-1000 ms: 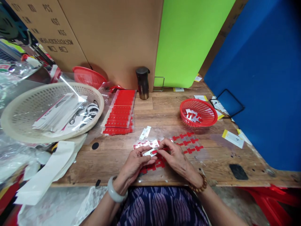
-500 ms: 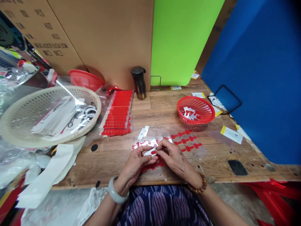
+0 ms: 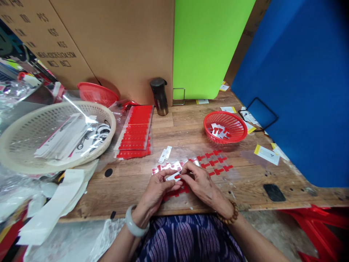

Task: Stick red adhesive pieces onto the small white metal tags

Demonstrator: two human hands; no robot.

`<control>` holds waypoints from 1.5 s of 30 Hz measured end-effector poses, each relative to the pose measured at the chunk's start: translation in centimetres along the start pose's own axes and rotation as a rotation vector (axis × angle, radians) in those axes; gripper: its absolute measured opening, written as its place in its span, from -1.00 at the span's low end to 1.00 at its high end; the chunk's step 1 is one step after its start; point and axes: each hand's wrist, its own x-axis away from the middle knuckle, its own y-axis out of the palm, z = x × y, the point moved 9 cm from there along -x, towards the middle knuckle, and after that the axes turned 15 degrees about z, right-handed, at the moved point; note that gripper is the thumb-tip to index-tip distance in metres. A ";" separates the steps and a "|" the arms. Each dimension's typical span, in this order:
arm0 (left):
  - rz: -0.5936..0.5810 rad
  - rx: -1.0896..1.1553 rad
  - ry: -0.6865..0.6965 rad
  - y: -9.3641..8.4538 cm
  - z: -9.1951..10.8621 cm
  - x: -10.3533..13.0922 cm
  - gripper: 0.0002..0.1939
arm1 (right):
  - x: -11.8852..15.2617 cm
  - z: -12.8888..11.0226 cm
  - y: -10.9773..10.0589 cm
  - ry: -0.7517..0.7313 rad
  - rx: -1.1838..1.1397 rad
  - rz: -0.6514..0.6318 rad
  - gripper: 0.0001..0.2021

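Between the thumb and fingers of my left hand is a small white plate with a slot. My right hand pinches a small red sticker at the plate's right end; its fingertips partly hide it. Both hands are over a clear sheet of red T-shaped stickers lying on the table. Two more white plates lie just beyond my left hand. To the right, a red basket holds several white plates with red pieces on them.
A stack of red sticker sheets lies at the left, beside a cream basket of printed cards. A dark bottle stands against the cardboard box. Blue and green panels stand behind, and yellow-edged labels lie rightward.
The hands have barely moved and still hold the plate and the red sticker together. The whole view has shifted slightly.
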 end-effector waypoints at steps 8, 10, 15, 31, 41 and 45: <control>0.002 -0.008 0.002 0.0 0.0 -0.2 -0.57 | -0.2 0.0 0.2 0.003 0.009 -0.017 -0.86; 0.004 -0.006 0.005 -0.1 0.0 -0.2 -0.57 | -0.3 0.1 0.3 0.000 0.011 -0.016 -0.86; -0.003 0.001 0.008 -0.2 -0.1 -0.3 -0.57 | -0.2 0.3 0.4 -0.005 0.015 0.000 -0.86; 0.026 -0.009 0.070 -0.2 -0.3 -0.8 -0.54 | 0.1 0.6 0.5 0.005 -0.003 0.014 -0.88; 0.066 -0.054 0.150 -0.6 0.1 -1.1 -0.54 | 0.6 0.5 0.3 0.061 0.008 0.089 -0.85; 0.087 -0.076 0.191 -0.7 0.4 -1.1 -0.59 | 1.2 -0.3 0.2 0.023 0.051 0.111 -0.85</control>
